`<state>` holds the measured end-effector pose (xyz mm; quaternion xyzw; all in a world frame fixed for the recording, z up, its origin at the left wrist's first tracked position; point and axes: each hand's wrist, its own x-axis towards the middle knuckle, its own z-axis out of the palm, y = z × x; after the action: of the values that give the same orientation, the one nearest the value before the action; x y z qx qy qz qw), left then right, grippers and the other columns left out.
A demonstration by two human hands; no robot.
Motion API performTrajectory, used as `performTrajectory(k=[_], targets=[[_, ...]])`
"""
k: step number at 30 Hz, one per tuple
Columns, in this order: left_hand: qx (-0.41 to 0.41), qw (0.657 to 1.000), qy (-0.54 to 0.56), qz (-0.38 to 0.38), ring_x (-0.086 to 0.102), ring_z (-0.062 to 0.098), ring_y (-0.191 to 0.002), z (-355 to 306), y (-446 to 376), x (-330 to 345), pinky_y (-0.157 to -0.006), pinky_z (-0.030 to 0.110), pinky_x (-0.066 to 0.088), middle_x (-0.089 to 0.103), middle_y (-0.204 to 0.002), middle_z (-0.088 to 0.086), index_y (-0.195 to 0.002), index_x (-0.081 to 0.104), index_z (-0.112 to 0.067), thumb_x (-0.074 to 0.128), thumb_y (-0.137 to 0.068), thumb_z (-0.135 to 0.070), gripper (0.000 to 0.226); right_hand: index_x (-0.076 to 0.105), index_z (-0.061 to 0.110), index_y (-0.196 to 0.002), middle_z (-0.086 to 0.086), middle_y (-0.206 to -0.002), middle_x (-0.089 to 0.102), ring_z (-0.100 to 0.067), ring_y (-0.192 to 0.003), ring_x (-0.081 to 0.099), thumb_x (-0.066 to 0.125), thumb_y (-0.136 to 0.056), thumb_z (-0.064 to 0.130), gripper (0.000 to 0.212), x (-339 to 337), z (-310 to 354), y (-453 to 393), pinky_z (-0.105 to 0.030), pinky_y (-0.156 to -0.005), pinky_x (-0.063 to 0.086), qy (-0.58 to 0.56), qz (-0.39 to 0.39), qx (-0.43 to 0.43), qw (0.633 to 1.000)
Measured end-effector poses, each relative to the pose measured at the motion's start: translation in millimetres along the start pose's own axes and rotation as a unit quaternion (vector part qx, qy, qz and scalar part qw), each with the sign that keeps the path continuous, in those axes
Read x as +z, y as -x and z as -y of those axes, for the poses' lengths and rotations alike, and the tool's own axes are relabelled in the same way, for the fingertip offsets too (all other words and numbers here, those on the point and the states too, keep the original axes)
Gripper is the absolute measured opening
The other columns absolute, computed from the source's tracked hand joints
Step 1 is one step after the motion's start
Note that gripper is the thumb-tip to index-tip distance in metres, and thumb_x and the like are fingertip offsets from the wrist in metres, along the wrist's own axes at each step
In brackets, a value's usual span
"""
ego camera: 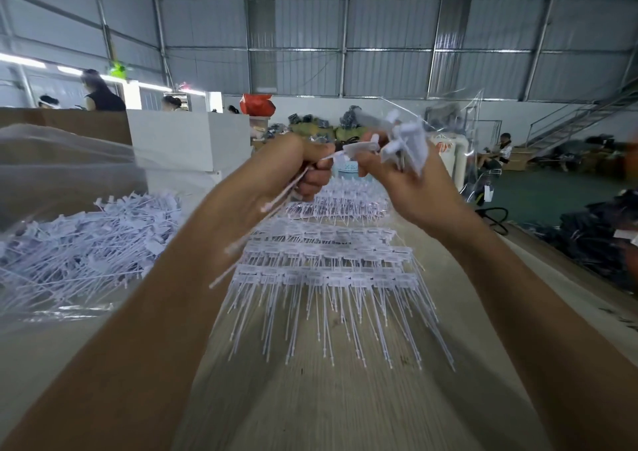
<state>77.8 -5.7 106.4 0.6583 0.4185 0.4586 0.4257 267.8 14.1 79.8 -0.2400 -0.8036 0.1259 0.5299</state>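
Both hands are raised above a wooden table (345,409). My left hand (297,171) is curled into a fist round the thin tails of several white plastic seal tags (248,243), which hang down and to the left. My right hand (400,171) grips the flat tag heads of a white bunch (405,139) between thumb and fingers. Motion blur hides the exact finger positions. Below the hands, rows of white tags (324,271) lie lined up on the table, tails pointing toward me.
A loose heap of the same white tags (86,240) lies in clear plastic at the left. White boxes (190,143) and a brown carton (69,129) stand behind it. Dark goods (600,240) are piled at the right edge. People sit and stand far back.
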Motion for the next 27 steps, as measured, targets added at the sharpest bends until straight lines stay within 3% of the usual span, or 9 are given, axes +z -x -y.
performTrajectory(k=[2, 5, 8, 10, 15, 17, 21, 24, 27], targets=[[0.007, 0.999, 0.039, 0.022, 0.024, 0.014, -0.050, 1.9, -0.3, 2.5, -0.053, 0.029, 0.018, 0.035, -0.052, -0.002, -0.072, 0.045, -0.012, 0.036, -0.103, -0.013, 0.033, 0.061, 0.038, -0.098, 0.019, -0.081, 0.065, 0.006, -0.080, 0.063, 0.062, -0.100, 0.023, 0.015, -1.3, 2.2, -0.8, -0.022, -0.075, 0.051, 0.041, -0.027, -0.016, 0.999], [0.086, 0.991, -0.092, -0.045, 0.043, 0.008, -0.048, -0.8, -0.4, 2.7, -0.052, 0.023, 0.033, 0.051, -0.051, -0.008, -0.078, 0.055, -0.007, 0.046, -0.105, -0.022, 0.032, 0.066, 0.055, -0.088, 0.022, -0.080, 0.069, -0.001, -0.083, 0.067, 0.064, -0.098, 0.035, 0.023, 4.2, 3.0, 1.8, -0.028, -0.079, 0.055, -0.028, -0.090, 0.047, 0.994], [0.149, 0.944, -0.277, -0.098, 0.048, 0.006, -0.054, -3.3, 2.1, 6.6, -0.062, 0.026, 0.042, 0.057, -0.051, -0.017, -0.070, 0.058, -0.014, 0.050, -0.104, -0.028, 0.037, 0.067, 0.028, -0.073, 0.007, -0.071, 0.067, -0.012, -0.070, 0.062, 0.063, -0.098, 0.037, 0.027, 9.4, -3.4, 1.8, -0.042, -0.074, 0.051, -0.023, -0.128, 0.113, 0.985], [0.170, 0.920, -0.338, -0.106, 0.046, 0.013, -0.057, -3.2, 3.6, 10.4, -0.063, 0.028, 0.041, 0.056, -0.056, -0.011, -0.067, 0.055, -0.016, 0.049, -0.105, -0.030, 0.041, 0.065, 0.026, -0.071, 0.007, -0.067, 0.066, -0.006, -0.060, 0.057, 0.063, -0.098, 0.039, 0.030, 10.9, -7.4, 0.8, -0.034, -0.062, 0.048, -0.007, -0.148, 0.130, 0.980], [0.168, 0.929, -0.329, -0.015, 0.054, 0.015, -0.064, -7.3, 8.6, 14.4, -0.068, 0.029, 0.049, 0.058, -0.068, -0.004, -0.069, 0.054, -0.014, 0.050, -0.104, -0.029, 0.038, 0.063, 0.025, -0.076, 0.010, -0.069, 0.065, -0.007, -0.060, 0.057, 0.060, -0.100, 0.032, 0.025, -7.5, -24.7, 0.8, -0.026, -0.057, 0.046, -0.072, -0.250, 0.224, 0.939], [0.198, 0.922, -0.330, -0.037, 0.047, 0.007, -0.056, -7.8, 7.2, 15.8, -0.058, 0.020, 0.043, 0.060, -0.066, -0.010, -0.072, 0.055, -0.019, 0.048, -0.105, -0.029, 0.035, 0.061, 0.023, -0.069, 0.010, -0.059, 0.058, -0.006, -0.051, 0.046, 0.059, -0.101, 0.037, 0.035, -14.4, -27.3, 3.8, -0.020, -0.048, 0.035, -0.139, -0.229, 0.252, 0.930], [0.157, 0.922, -0.355, 0.006, 0.046, 0.013, -0.063, -0.8, 4.3, 14.8, -0.060, 0.028, 0.039, 0.056, -0.078, -0.002, -0.092, 0.061, -0.018, 0.046, -0.106, -0.018, 0.021, 0.054, 0.022, -0.068, 0.006, -0.057, 0.059, -0.011, -0.055, 0.045, 0.052, -0.104, 0.036, 0.039, -4.8, -24.0, 3.1, -0.024, -0.051, 0.036, -0.111, -0.150, 0.262, 0.947], [0.139, 0.916, -0.374, 0.037, 0.057, 0.028, -0.076, 3.3, 5.8, 14.1, -0.071, 0.037, 0.048, 0.064, -0.091, 0.006, -0.111, 0.067, -0.016, 0.048, -0.104, -0.011, 0.020, 0.055, 0.012, -0.076, 0.003, -0.059, 0.057, -0.013, -0.054, 0.049, 0.044, -0.107, 0.033, 0.039, 5.0, -16.0, 0.9, -0.028, -0.050, 0.042, -0.113, -0.116, 0.242, 0.957], [0.150, 0.923, -0.356, -0.001, 0.067, 0.030, -0.085, 3.3, 6.2, 12.8, -0.082, 0.051, 0.056, 0.067, -0.098, 0.005, -0.112, 0.069, -0.021, 0.056, -0.101, -0.010, 0.020, 0.060, 0.010, -0.081, -0.004, -0.061, 0.050, -0.011, -0.045, 0.040, 0.039, -0.108, 0.040, 0.046, 16.5, -11.9, 3.5, -0.021, -0.042, 0.032, -0.088, -0.083, 0.228, 0.966]])
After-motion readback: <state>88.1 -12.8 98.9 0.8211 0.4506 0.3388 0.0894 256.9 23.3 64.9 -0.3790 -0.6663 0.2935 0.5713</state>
